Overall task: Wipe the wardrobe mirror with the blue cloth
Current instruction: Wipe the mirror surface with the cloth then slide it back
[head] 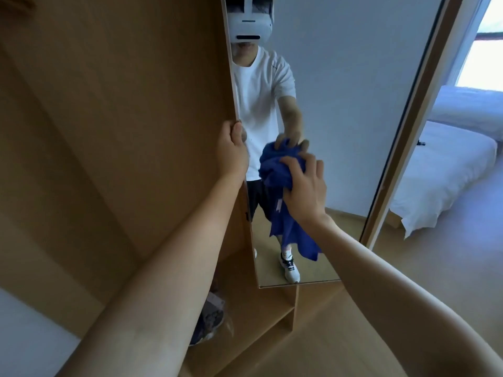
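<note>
While the cloth (275,170) sits bunched against the mirror (340,104) at mid-height, the right hand (304,183) presses it with fingers curled round the wad, a tail hanging toward 6 o'clock. At 9 o'clock the left hand (234,151) grips the mirror's edge. Wiping looks underway; the glass toward 12 and 6 o'clock likely remains.

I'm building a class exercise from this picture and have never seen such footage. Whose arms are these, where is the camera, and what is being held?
The camera sits on a person's head, looking forward and down, so both arms are the wearer's own. The left hand grips the edge of the wardrobe door that carries the mirror. The right hand presses a bunched blue cloth against the glass. The figure in the mirror is the same person's reflection. A bed stands at the right.
</note>
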Available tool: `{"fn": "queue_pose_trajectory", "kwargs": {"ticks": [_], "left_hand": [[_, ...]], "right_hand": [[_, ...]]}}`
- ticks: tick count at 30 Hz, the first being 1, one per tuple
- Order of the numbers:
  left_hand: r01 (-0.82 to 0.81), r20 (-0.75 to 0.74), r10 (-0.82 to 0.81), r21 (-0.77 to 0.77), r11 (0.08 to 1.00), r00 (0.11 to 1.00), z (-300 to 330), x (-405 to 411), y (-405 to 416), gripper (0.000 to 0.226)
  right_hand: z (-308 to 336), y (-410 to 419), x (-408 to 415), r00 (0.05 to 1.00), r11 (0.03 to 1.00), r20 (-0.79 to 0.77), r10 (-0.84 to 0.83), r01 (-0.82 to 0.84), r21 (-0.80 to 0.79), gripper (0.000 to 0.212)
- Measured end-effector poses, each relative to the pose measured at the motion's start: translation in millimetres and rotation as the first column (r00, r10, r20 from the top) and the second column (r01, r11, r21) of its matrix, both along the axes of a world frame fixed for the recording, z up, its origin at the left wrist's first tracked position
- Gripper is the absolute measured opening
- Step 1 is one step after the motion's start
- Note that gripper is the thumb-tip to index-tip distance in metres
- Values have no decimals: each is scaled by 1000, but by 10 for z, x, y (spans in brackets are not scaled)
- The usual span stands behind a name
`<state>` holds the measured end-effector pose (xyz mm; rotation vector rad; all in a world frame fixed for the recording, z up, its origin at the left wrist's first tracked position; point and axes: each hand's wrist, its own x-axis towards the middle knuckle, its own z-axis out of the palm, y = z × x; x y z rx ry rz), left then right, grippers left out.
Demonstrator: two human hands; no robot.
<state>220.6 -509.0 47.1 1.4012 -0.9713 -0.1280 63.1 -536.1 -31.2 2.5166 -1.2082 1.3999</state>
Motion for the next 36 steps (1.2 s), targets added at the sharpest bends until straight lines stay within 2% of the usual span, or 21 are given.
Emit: {"fn": "queue_pose_trajectory", "kwargs": {"ticks": [3, 5, 8, 11, 14, 17, 22, 25, 27, 28, 30, 32, 34, 36], "left_hand": [[23, -19, -23, -14, 1000, 1000, -30, -8, 7, 25], [31, -32, -32, -38, 999, 999, -44, -11, 2, 26], [22, -41, -23, -32, 999, 999, -64, 9, -27, 20], [13, -38, -14, -36, 999, 999, -105, 47, -65, 19], [28, -76, -29, -10, 1000, 997, -96, 25, -41, 19], [70, -163, -67, 10, 998, 984, -111, -6, 5, 22], [141, -246, -95, 177, 974, 964, -509, 67, 114, 38], [203, -387, -76, 299, 932, 919, -785, 25, 197, 54], [227, -427, -69, 331, 916, 902, -927, -13, 237, 50], [237, -451, -68, 332, 913, 890, -969, -31, 252, 43], [266, -514, -62, 334, 905, 856, -1038, -40, 276, 44], [263, -544, -24, 366, 893, 839, -1160, -9, 282, 54], [230, -540, 26, 401, 887, 841, -1300, 10, 300, 53], [214, -552, 59, 417, 883, 832, -1432, 22, 303, 53]], "right_hand": [[367, -33, 53, 966, 999, 258, -6, 15, -36, 53], [409, -57, 107, 960, 997, 281, -13, 34, -70, 54], [-21, -54, 179, 999, 985, 50, -14, 22, -169, 48], [-786, 7, 173, 984, 996, -180, 6, -23, -91, 51], [-1227, 80, 118, 968, 998, -248, 33, -22, 50, 62], [-1233, 64, 63, 959, 994, -275, 71, -44, 104, 65], [-830, -53, -103, 986, 989, -127, 105, -91, 113, 61], [-374, -76, -86, 992, 997, 105, 73, -77, 31, 55], [-100, -82, -16, 964, 996, 252, 85, -83, -18, 55], [-21, -86, 24, 958, 995, 270, 100, -88, -54, 54], [-41, -105, 98, 976, 982, 172, 130, -104, -155, 52], [-311, -136, 150, 992, 966, -26, 126, -129, -226, 50], [-729, -149, 150, 971, 965, -220, 95, -144, -220, 50], [-1176, -132, 90, 927, 980, -365, 90, -148, -135, 52]]}}
